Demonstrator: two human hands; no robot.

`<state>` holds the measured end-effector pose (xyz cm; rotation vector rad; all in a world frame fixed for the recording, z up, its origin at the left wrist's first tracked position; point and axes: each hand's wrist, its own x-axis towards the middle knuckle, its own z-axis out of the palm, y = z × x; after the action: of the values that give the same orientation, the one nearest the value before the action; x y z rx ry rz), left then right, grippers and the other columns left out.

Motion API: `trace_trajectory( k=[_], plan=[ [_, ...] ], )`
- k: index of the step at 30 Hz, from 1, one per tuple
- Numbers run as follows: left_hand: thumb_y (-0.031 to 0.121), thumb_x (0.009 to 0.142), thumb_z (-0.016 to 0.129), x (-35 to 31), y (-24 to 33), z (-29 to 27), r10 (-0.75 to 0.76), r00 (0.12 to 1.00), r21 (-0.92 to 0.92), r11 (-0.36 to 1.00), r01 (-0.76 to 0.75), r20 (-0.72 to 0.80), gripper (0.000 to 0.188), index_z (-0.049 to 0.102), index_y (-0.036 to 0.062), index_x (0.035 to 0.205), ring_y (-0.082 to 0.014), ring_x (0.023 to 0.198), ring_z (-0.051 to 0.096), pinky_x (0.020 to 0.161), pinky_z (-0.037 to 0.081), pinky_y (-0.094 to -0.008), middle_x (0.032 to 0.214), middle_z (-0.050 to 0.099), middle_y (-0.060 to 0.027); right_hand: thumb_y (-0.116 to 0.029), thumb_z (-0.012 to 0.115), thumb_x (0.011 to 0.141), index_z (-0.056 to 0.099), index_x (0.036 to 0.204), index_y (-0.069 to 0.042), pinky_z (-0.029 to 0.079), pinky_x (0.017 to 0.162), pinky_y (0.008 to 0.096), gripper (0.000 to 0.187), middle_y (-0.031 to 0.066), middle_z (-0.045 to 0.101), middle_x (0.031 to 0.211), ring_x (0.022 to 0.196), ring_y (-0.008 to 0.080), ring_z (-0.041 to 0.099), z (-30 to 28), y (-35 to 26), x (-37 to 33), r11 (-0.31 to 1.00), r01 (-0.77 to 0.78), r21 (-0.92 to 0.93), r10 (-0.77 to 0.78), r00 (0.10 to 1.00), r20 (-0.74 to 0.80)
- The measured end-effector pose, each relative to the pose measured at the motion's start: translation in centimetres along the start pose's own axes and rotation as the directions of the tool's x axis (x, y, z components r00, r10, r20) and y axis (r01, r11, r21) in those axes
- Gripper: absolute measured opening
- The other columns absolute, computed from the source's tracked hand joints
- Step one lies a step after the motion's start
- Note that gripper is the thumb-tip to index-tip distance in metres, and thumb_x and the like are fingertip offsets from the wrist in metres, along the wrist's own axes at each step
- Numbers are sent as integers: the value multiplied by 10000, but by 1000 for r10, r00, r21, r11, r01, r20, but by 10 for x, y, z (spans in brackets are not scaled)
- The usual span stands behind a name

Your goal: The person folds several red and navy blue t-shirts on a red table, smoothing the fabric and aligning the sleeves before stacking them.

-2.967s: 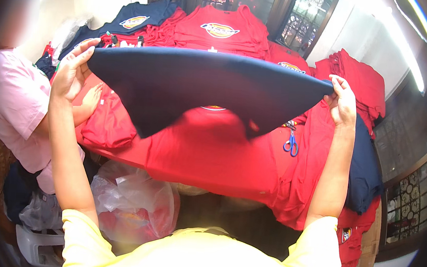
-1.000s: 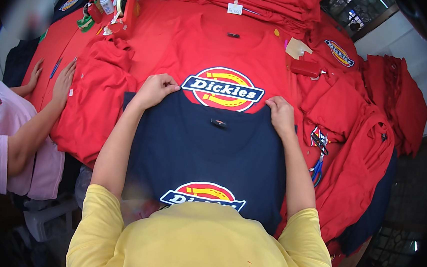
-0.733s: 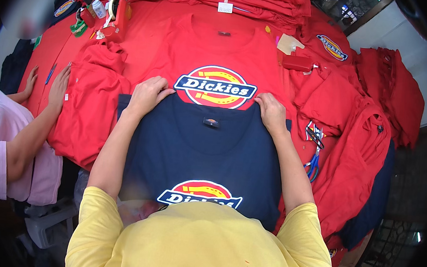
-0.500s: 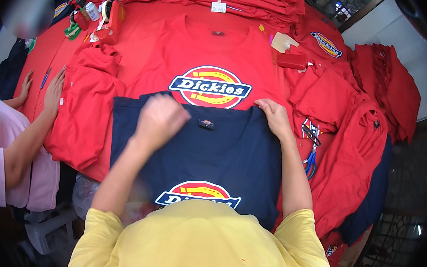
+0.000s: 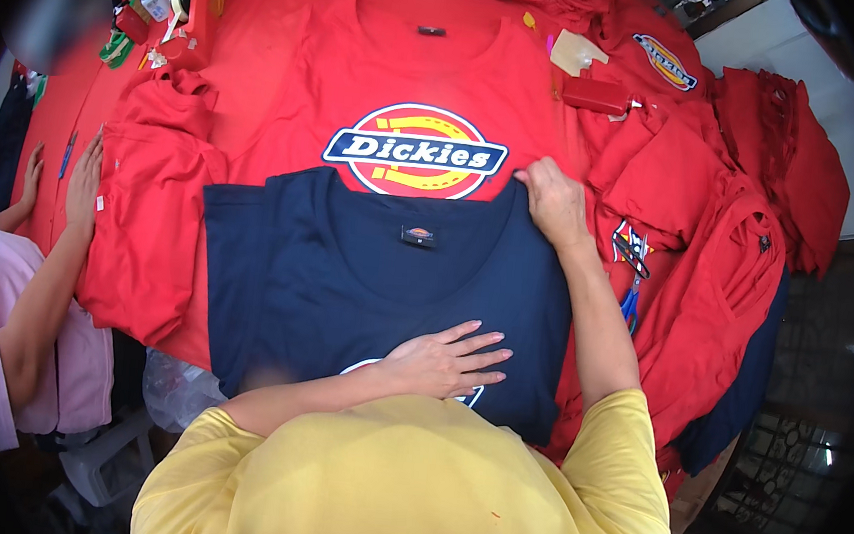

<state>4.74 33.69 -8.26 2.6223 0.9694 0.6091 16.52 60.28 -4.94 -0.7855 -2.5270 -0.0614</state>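
Navy shirt (image 5: pixel 386 274) leaves little room beside the red bundle (image 5: pixel 145 215), left; left hand (image 5: pixel 440 362) spreads flat across the print (image 5: pixel 475 396), right hand (image 5: pixel 555 203) pinches the shirt's far right edge.

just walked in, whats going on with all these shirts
Someone in a yellow shirt has a navy shirt laid partly over a printed red shirt. Their left hand lies spread on the navy shirt's front; the right hand grips its shoulder edge. At left, a co-worker's hand lies beside a bunched red garment.
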Motion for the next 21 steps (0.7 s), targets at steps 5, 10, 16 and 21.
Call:
trace_trajectory(
  k=[5,10,16,21],
  plan=[
    [291,926,563,-2,-3,-6,-18,994,-109,994,6,-105,378,579,168,1283,-247,1342,406,1142,286,-449,1378,508,-42,-250,609,900,550,780,-37,482,582,435,251,119,567,770,712,334,609,2,-6,6,1000,-24,-11,25,994,105],
    [90,804,660,-31,-64,-92,-268,661,104,878,467,-700,144,655,74,947,-270,878,606,800,454,-403,915,646,-63,-266,596,911,564,804,-27,478,686,440,264,132,587,797,826,321,608,-18,-19,-7,990,-131,46,119,972,203],
    [199,876,666,-92,-147,-128,-627,418,76,497,864,-657,177,609,41,934,-309,925,565,818,428,-414,901,623,-107,-251,577,925,566,841,-19,481,691,449,247,146,592,824,815,334,608,-21,-43,-6,968,-249,37,239,955,178],
    [149,897,642,-103,-167,-133,-550,447,-1,632,775,-705,151,556,29,861,-324,683,613,609,467,-403,739,612,-132,-229,607,913,547,821,-32,465,573,431,226,132,556,767,693,349,592,2,-27,-5,982,-187,25,187,982,-14]
  ],
)
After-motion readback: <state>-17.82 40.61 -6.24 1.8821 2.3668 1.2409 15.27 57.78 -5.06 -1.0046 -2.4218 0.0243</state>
